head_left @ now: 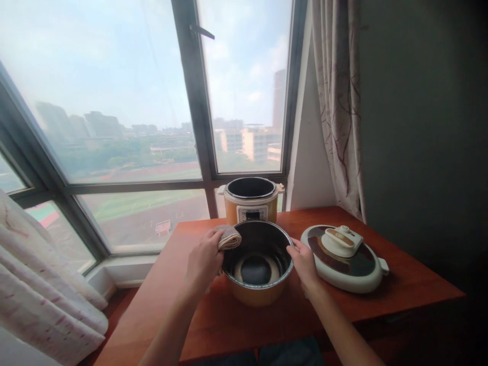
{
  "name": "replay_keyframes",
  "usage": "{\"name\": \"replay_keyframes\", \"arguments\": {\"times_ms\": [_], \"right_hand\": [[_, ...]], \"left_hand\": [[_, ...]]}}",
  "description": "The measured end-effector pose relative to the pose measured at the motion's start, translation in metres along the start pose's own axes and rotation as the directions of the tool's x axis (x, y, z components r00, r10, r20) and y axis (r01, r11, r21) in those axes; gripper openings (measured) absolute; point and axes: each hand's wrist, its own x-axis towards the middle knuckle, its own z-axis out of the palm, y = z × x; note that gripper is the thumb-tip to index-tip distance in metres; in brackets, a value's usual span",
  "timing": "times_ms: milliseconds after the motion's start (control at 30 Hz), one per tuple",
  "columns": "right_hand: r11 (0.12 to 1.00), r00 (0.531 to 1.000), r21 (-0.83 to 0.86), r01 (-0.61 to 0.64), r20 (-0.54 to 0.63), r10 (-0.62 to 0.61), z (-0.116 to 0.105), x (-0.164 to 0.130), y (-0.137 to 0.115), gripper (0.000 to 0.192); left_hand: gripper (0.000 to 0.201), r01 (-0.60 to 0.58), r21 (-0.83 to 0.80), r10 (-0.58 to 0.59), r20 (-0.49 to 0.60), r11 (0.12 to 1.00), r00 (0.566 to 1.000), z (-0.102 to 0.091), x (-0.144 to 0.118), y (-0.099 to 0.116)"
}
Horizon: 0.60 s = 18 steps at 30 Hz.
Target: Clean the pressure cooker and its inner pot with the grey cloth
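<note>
Inner pot (257,267) between both hands: left hand (204,262) clutching cloth (230,237), right hand (304,260) gripping rim.

Beyond the hands, at the far edge of the reddish wooden bench (400,284), stands an orange cooker base (250,202) with its top open and a small control panel facing this way. To the right of the hands lies a cream-rimmed lid (345,256) with a dark top and a pale knob, flat on the bench. Past the cooker base a large window (152,101) shows hazy buildings and a sports field. A patterned curtain (339,101) hangs up to the right; pale fabric (41,284) lies far left.
</note>
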Motion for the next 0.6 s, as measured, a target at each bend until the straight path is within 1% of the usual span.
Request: {"name": "replay_keyframes", "arguments": {"times_ms": [100, 200, 300, 367, 433, 500, 533, 600], "right_hand": [[1.0, 1.0, 0.01, 0.001, -0.007, -0.001, 0.001, -0.001, 0.0, 0.041], [1.0, 1.0, 0.028, 0.007, -0.018, -0.007, 0.003, -0.002, 0.0, 0.041], [0.998, 0.999, 0.054, 0.017, -0.041, -0.015, 0.004, -0.004, 0.0, 0.044], [0.997, 0.998, 0.067, 0.024, -0.059, -0.02, 0.005, -0.005, 0.0, 0.047], [0.996, 0.997, 0.079, 0.028, -0.074, -0.022, 0.006, -0.006, -0.001, 0.047], [0.995, 0.996, 0.094, 0.027, -0.088, -0.019, 0.008, -0.007, -0.002, 0.046], [0.995, 0.995, 0.101, 0.025, -0.099, -0.014, 0.009, -0.008, -0.002, 0.045], [0.993, 0.992, 0.114, 0.018, -0.126, -0.004, 0.01, -0.009, -0.003, 0.044]], "left_hand": [[0.044, -0.054, -0.178, 0.045, -0.053, 0.983, 0.998, -0.008, 0.0, 0.012], [0.039, -0.08, -0.358, 0.052, -0.087, 0.93, 0.995, -0.021, 0.005, 0.024], [0.033, -0.057, -0.397, 0.033, -0.066, 0.916, 0.997, -0.034, 0.016, 0.032], [0.032, -0.074, -0.449, 0.046, -0.074, 0.89, 0.996, -0.038, 0.027, 0.034], [0.032, -0.13, -0.559, 0.088, -0.102, 0.819, 0.991, -0.038, 0.04, 0.036], [0.033, -0.175, -0.679, 0.147, -0.1, 0.713, 0.984, -0.036, 0.053, 0.042], [0.034, -0.173, -0.731, 0.174, -0.075, 0.66, 0.982, -0.034, 0.059, 0.046], [0.039, -0.118, -0.807, 0.212, 0.009, 0.579, 0.977, -0.029, 0.07, 0.055]]}}
